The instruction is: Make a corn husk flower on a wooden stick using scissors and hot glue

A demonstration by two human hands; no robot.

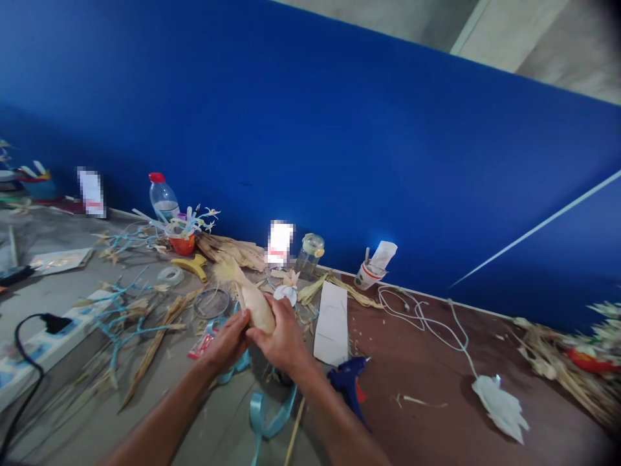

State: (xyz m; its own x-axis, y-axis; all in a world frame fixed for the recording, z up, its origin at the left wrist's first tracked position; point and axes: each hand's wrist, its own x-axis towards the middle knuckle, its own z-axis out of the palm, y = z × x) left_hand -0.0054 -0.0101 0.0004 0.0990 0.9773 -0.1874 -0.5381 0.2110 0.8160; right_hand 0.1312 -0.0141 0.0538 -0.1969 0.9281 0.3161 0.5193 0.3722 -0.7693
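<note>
Between my hands is a pale cream, leaf-shaped piece that looks like a corn husk (257,307), its pointed tip up and away from me. My left hand (231,336) pinches its lower left edge. From the right, my right hand (282,331) wraps round its lower end with the thumb across the front. Both hands are closed, and the husk's bottom is hidden by the fingers. Light-blue ribbon (272,424) curls on the table below my wrists. A dark blue glue gun (347,382) lies right of my right forearm, near a white card (332,323).
Blue-wrapped stems (119,330) and dry husks (233,251) spread over the left side. A power strip (53,346) with a black cable lies farther left. Along the blue partition stand a bottle (163,197), a red cup (182,243), a jar (309,255) and a white cup (369,275). A white cable (436,330) lies right.
</note>
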